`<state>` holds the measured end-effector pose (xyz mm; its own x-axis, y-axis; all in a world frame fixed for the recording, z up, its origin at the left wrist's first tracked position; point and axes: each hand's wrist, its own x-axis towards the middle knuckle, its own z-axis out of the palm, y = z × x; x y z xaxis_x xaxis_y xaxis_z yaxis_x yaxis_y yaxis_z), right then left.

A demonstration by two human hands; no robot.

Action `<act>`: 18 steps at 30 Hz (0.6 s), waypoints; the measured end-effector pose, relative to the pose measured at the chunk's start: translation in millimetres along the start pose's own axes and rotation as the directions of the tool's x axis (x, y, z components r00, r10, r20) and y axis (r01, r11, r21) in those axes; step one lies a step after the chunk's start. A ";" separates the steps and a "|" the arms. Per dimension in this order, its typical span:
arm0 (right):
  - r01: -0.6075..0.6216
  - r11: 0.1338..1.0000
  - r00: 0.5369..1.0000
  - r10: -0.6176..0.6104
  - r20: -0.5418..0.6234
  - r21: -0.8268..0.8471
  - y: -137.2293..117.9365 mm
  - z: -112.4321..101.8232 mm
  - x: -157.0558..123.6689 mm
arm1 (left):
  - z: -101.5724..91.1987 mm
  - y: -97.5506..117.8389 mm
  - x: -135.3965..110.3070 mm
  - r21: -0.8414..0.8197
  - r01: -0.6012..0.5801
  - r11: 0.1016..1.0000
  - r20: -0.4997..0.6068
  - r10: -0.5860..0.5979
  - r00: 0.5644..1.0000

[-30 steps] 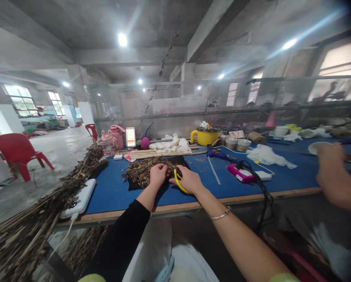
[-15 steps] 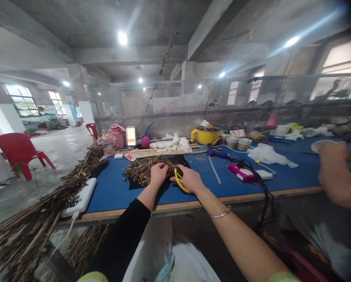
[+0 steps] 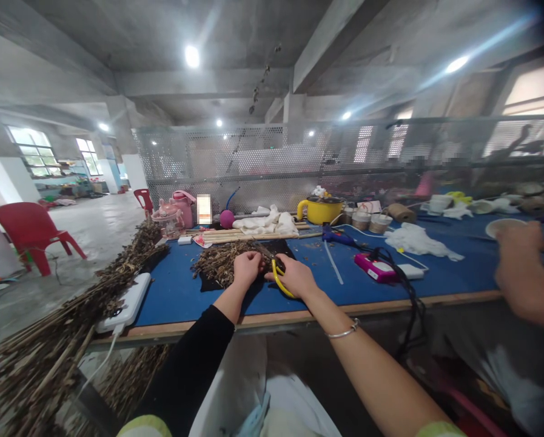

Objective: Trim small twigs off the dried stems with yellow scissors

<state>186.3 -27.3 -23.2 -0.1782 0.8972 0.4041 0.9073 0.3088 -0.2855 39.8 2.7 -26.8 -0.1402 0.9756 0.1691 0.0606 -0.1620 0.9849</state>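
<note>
My right hand [image 3: 298, 279] grips the scissors [image 3: 278, 279], blades pointing far-left, probably for safety. My left hand [image 3: 247, 268] is pinched closed, on what I can't tell, with dried plants [image 3: 214, 265] just left, likely for easy reach

No text, brand, number or sign can be read. The upright white panel [image 3: 204, 209] at the back of the workbench is pixelated, leaving only an orange band distinguishable. The magenta box [image 3: 375, 268] has a pale patch on its near side, with any print too small to make out. Marks on the whitish card [image 3: 369, 206] behind the cups and on the red-and-white packet [image 3: 202, 242] are likewise too small to read.
</note>
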 end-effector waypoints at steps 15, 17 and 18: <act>-0.004 1.000 0.999 0.005 0.050 -0.020 -2.3 -3.6 -0.2 | -2.5 -1.4 -0.8 0.165 -0.121 0.979 0.035 0.117 0.993; -0.003 1.000 0.999 0.005 0.051 -0.027 -1.7 -2.8 0.0 | -2.7 -1.1 -1.5 0.187 -0.122 0.975 0.027 0.119 0.993; 0.001 1.000 0.999 0.001 0.052 -0.028 -1.8 -2.7 -0.2 | -2.7 -0.6 -2.1 0.197 -0.116 0.973 0.024 0.114 0.993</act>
<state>185.8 -28.9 -20.4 -0.1969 0.9126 0.3584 0.9176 0.3003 -0.2605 37.4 0.3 -27.6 -0.1087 0.9541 0.2790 0.2704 -0.2417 0.9319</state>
